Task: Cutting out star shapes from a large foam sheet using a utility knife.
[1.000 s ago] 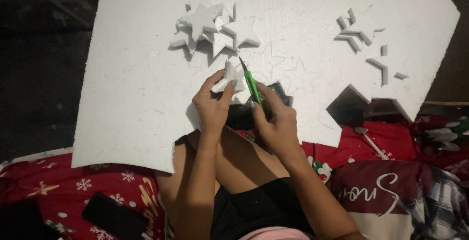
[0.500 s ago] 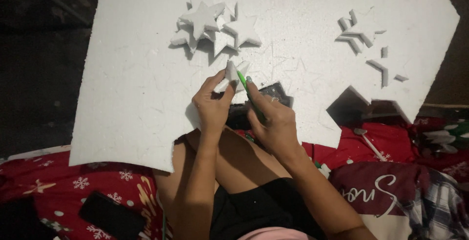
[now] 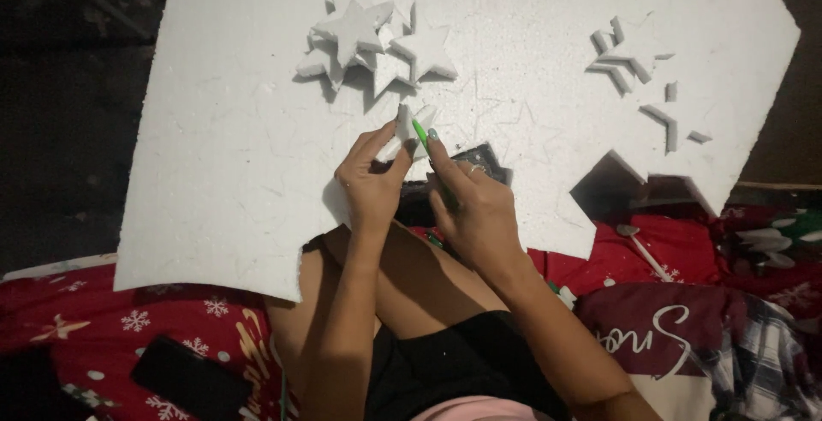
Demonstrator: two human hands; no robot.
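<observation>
**Foam star being trimmed over a big foam sheet**

So the left hand is pinching a small white foam piece between thumb and fingertips, holding it up just past the fingers, right over the big white foam sheet. The right hand sits right beside it, fingers curled around a green-handled cutter, with the index finger stretched along it. The green tip is touching the foam piece from the right-hand side. Can't really tell how much blade is out, it's too small.

Further out beyond both hands there's a little pile of cut foam stars lying on the sheet, overlapping each other. Off to the right of the right hand, well apart, are more star-shaped cut bits and scraps, and nearer the sheet's edge a dark notch where foam is cut out.

Below the wrists, the sheet rests over the person's legs, with a red snowflake-print blanket underneath. A black phone lies on that blanket, down left of the left forearm.
</observation>
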